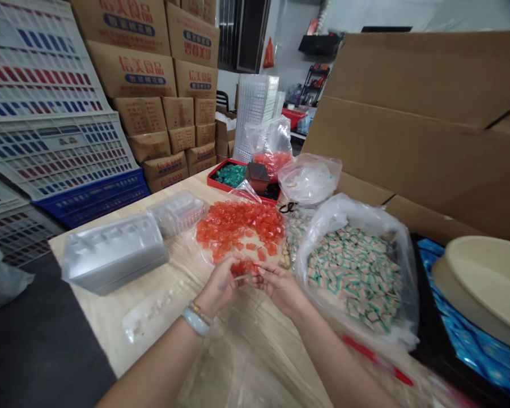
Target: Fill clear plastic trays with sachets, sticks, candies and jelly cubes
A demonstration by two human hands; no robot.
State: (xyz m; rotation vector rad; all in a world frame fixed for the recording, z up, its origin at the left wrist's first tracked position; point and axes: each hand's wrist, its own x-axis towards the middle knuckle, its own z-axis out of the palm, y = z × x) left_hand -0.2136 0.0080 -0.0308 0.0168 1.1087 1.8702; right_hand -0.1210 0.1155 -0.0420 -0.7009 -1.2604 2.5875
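Note:
My left hand (220,288) and my right hand (280,288) meet over the wooden table (174,351). Between their closed fingertips are small red translucent pieces (243,266), partly hidden by the fingers. Just beyond lies a heap of similar orange-red pieces (238,224) on clear plastic film. Left of my left hand, a clear moulded plastic tray (148,311) lies flat. To the right of my right hand, an open clear plastic bag (323,226) holds many small square pieces (357,272) in pale pink, green and black.
Stacked clear trays (114,255) stand at the left table edge. Behind the heap are a red-rimmed box (221,184) with green pieces and a brown container (257,175). A red pen-like object (378,360) lies front right, near a cream basin (480,283). Cardboard (408,113) rises behind.

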